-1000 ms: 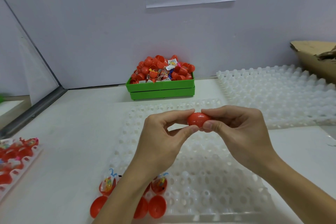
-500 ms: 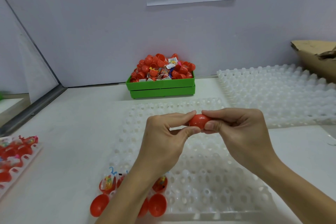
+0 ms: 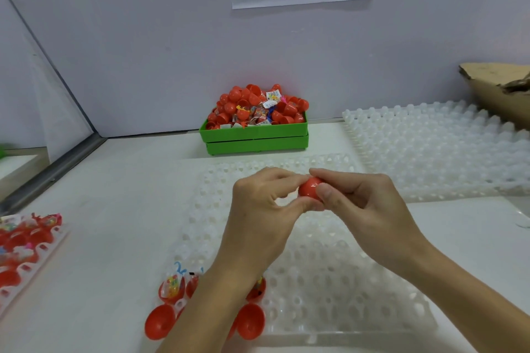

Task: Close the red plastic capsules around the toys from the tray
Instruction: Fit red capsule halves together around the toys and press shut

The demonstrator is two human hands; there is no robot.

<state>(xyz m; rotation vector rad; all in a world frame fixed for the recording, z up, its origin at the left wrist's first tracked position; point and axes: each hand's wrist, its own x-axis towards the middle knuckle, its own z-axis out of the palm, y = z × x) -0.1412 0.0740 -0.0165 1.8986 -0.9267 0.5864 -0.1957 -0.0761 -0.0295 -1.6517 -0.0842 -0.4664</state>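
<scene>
A red plastic capsule [image 3: 309, 190] is held between both hands above the clear dimpled tray [image 3: 329, 272]. My left hand [image 3: 259, 218] pinches its left end with thumb and forefinger. My right hand [image 3: 364, 209] pinches its right end, thumb in front. The capsule looks closed; its seam is hidden by my fingers. At the tray's near left corner sit open red capsules [image 3: 172, 289] with small wrapped toys in them, their empty halves [image 3: 249, 321] hanging toward me. My left forearm covers part of them.
A green bin [image 3: 255, 135] heaped with red capsules and toy packets stands at the back against the wall. A second clear dimpled tray [image 3: 436, 149] lies at the right, a cardboard box [image 3: 499, 89] behind it. Another tray of open capsules [image 3: 25, 246] sits at the left edge.
Both hands have kept the capsule pinched and drawn closer together around it, covering more of it. The capsule has stayed in about the same place above the tray.
</scene>
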